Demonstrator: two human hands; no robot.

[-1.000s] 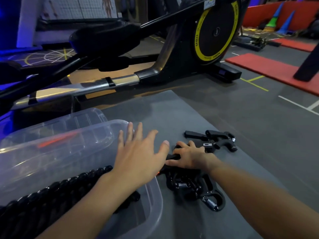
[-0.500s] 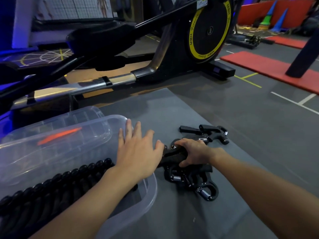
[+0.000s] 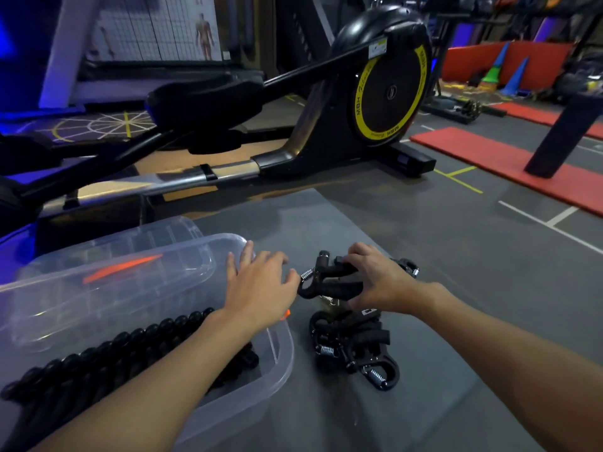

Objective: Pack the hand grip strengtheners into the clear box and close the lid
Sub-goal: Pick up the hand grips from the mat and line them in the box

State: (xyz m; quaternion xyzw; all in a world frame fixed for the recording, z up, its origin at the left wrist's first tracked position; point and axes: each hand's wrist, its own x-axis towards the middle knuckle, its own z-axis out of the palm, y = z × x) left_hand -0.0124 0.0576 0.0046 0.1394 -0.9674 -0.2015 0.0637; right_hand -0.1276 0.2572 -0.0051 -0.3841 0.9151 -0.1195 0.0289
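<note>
Packing step: the right hand (image 3: 375, 282) grips 1 strengthener (image 3: 329, 282), held just right of the box (image 3: 284, 363), above the pile (image 3: 352, 347) beside it. The left hand (image 3: 257, 288), fingers relaxed, hovers over the box's right rim. Next move, likely: carry it left into the box.

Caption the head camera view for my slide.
Right hand holds a grip strengthener near the pile; left hand hovers open at the rim of the clear box.
</note>
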